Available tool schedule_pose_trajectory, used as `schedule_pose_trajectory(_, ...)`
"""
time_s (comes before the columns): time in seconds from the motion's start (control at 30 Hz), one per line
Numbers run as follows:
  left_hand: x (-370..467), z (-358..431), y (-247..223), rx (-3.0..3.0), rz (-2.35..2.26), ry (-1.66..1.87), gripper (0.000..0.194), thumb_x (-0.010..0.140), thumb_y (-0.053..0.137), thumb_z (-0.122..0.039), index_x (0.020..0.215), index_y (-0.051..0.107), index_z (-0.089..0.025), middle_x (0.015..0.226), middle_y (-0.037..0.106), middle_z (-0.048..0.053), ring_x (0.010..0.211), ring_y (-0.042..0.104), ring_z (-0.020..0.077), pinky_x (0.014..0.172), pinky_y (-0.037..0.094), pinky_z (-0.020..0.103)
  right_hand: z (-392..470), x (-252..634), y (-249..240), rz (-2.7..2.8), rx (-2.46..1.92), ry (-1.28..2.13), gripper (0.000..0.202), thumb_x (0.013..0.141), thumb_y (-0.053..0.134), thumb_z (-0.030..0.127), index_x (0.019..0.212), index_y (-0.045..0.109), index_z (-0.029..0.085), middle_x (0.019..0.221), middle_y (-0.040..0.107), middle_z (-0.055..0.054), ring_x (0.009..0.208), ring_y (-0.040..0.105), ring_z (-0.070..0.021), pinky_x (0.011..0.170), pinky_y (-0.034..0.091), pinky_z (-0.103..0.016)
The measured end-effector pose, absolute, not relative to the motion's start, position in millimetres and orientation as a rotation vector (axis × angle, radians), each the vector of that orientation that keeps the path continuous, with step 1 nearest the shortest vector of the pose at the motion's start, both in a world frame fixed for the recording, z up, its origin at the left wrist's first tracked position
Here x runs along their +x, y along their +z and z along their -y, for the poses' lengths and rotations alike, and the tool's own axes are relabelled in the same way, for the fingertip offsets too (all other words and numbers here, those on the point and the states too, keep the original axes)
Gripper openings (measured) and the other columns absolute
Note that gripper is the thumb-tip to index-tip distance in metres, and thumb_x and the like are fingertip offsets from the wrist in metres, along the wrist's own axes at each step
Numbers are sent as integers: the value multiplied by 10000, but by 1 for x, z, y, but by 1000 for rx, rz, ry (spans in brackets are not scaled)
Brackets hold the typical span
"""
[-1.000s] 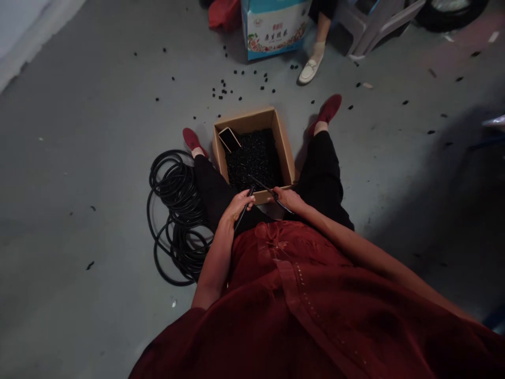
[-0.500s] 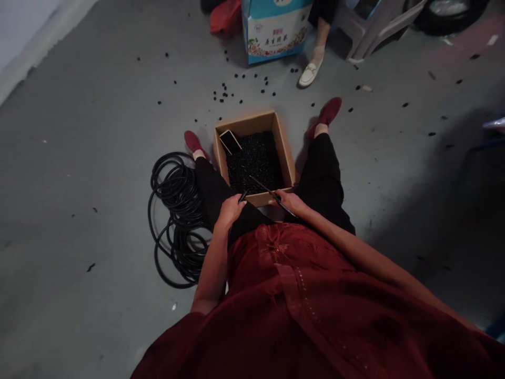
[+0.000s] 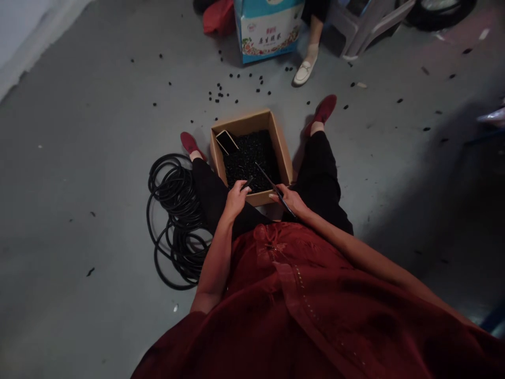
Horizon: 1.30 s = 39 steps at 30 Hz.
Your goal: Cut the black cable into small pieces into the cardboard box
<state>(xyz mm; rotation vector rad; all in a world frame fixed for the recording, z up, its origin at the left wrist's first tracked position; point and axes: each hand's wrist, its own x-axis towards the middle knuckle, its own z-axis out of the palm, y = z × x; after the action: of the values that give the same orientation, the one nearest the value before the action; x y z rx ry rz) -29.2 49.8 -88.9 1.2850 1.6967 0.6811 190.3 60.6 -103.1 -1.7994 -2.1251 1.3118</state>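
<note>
A cardboard box [image 3: 281, 150] stands on the floor between my legs, holding many small black pieces [image 3: 252, 152]. A phone-like dark rectangle [image 3: 227, 142] leans in its far left corner. At the box's near edge my left hand [image 3: 236, 198] is closed on a short black piece [image 3: 247, 182] that points toward the box. My right hand [image 3: 290, 199] grips a long thin dark tool [image 3: 269, 180], its tip over the black pieces and its other end toward my lap. The two hands are apart.
Coiled black tubing [image 3: 177, 205] lies on the floor left of my leg. Beyond the box are scattered black bits, a blue and white carton [image 3: 270, 34], another person's white shoe [image 3: 304, 72] and a grey plastic stool [image 3: 357, 26]. A black ring [image 3: 442, 16] lies at the far right.
My left hand has moved up and slightly right, bringing the black piece over the box's near edge. The tool's tip has shifted up and right. The whole view has shifted slightly.
</note>
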Motion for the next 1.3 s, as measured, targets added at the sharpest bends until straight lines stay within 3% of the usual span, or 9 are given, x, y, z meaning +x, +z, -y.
schedule_pose_trajectory(0.23, -19, -35, -116, 1052, -1645, 913, 323, 866, 528, -262, 1176, 579, -185, 1077, 665, 63, 756, 578, 109, 685, 459, 220, -52, 191, -106, 2140, -1663, 1366, 490, 873, 547, 486, 1246, 513, 171, 1094, 654, -106, 957, 616, -232, 765, 429, -277)
schedule_pose_trajectory(0.43, -22, -35, -121, 927, -1551, 962, 333, 856, 527, -259, 1168, 576, -153, 941, 656, 42, 605, 495, 65, 553, 385, 184, -52, 191, -105, 2323, -1650, 1290, 558, 883, 515, 569, 1304, 500, 202, 1202, 623, -136, 1089, 583, -282, 854, 430, -329)
schedule_pose_trajectory(0.9, -14, -38, -122, 766, -1445, 951, 337, 819, 595, -262, 1127, 591, -127, 878, 648, 37, 569, 483, 50, 512, 344, 177, -54, 184, -100, 2490, -1607, 1146, 613, 888, 485, 612, 1321, 481, 178, 1218, 608, -165, 1114, 572, -297, 876, 407, -363)
schedule_pose_trajectory(1.3, -9, -35, -119, 750, -1370, 885, 434, 796, 628, -316, 1165, 604, -88, 898, 700, 67, 556, 481, 59, 499, 359, 199, -54, 187, -111, 2334, -1530, 1403, 593, 873, 545, 572, 1336, 457, 212, 1262, 593, -137, 1151, 564, -275, 923, 424, -373)
